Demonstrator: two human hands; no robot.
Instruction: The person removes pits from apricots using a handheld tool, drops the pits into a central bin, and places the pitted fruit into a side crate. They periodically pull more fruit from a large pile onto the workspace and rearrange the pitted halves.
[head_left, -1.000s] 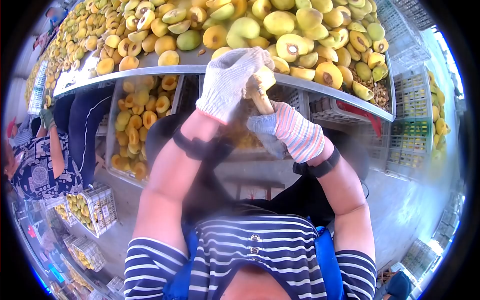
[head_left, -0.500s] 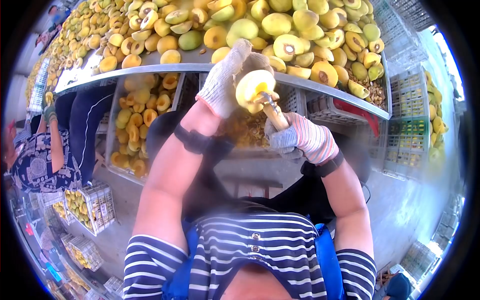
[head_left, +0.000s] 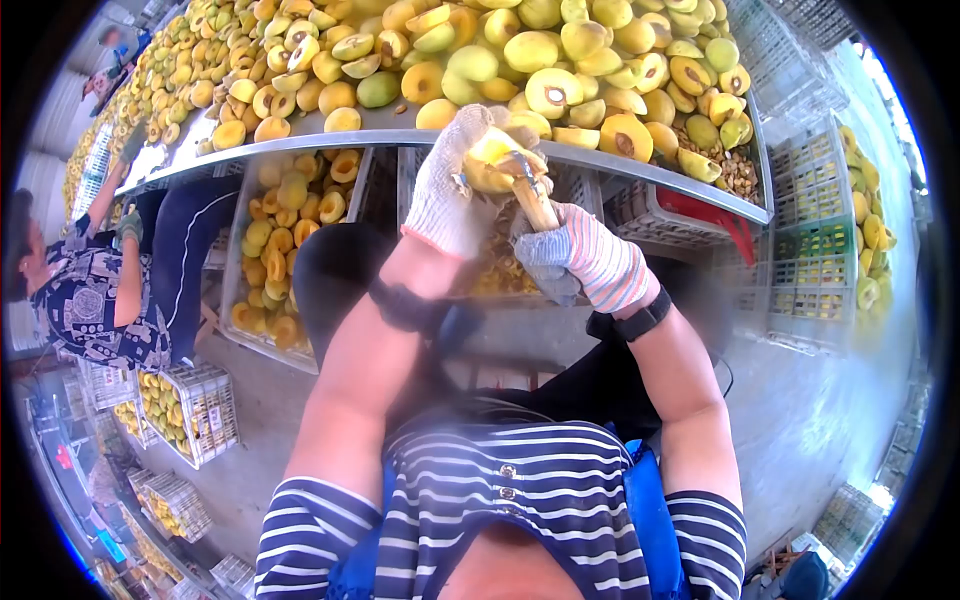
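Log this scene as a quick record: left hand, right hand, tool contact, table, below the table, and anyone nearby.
Left hand: gloved, holding a yellow peach half
Right hand: gloved, gripping a wooden-handled tool
Tool contact: metal end at the peach half, depth unclear
Table: metal-edged, heaped with peaches, many cut
Below table: crate of peach halves
Nearby: person at left

Knit, wood and shiny metal all in one spot
Left glove (head_left: pixel 442 200) and right glove (head_left: pixel 606 262) are both matt, ribby cloth knit, and the tool (head_left: pixel 534 198) pairs a smooth-looking wood handle (head_left: pixel 540 212) with a metal tip (head_left: pixel 523 172). Held fruit (head_left: pixel 488 165) looks smooth, bit glossy. Table (head_left: pixel 330 141) near edge is shiny bare metal; off its right corner, the crate (head_left: pixel 818 205) is duller plastic lattice.
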